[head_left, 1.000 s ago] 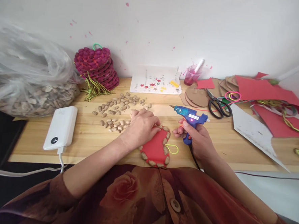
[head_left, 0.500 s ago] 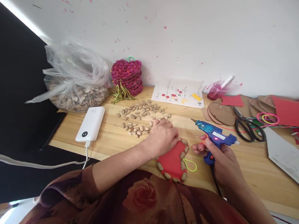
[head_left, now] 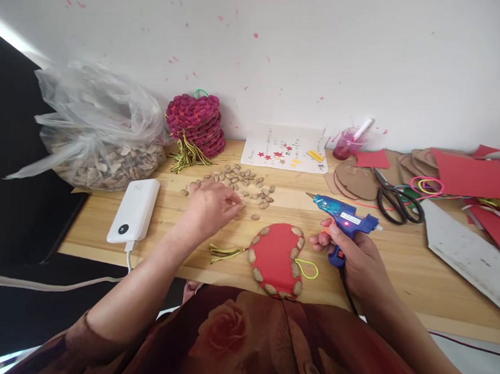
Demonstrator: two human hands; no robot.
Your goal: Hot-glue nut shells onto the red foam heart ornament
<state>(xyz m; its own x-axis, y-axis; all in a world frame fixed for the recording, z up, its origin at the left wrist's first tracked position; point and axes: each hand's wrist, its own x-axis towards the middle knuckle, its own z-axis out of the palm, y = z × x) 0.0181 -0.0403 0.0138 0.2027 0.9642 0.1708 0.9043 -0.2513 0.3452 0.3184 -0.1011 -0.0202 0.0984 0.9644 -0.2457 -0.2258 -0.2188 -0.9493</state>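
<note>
My right hand (head_left: 356, 253) is wrapped round a blue hot glue gun (head_left: 337, 212), its nozzle pointing left and a small red light lit on its side. Bent over the scattered peanut shells (head_left: 240, 176), my left hand (head_left: 210, 207) has loosely curled fingers, somewhat apart, with no held thing visible. Between the hands, near the table edge, lies a red heart-shaped piece (head_left: 273, 253) with peanut shells along its rim. A yellow-green loop (head_left: 308, 268) sticks out on its right, and a tassel (head_left: 228, 253) on its left.
At the left stand a plastic bag of shells (head_left: 107, 158) and a white power bank (head_left: 134, 211). Behind are purple-pink shell hearts (head_left: 194, 121), a paper sheet (head_left: 284, 147) and a dye cup (head_left: 348, 142). Scissors (head_left: 395, 201) and red card (head_left: 466, 172) lie right.
My left hand has left the rim of the red heart and moved left over the shells, uncovering the heart and its tassel. The glue gun stays in my right hand. The view has shifted slightly.
</note>
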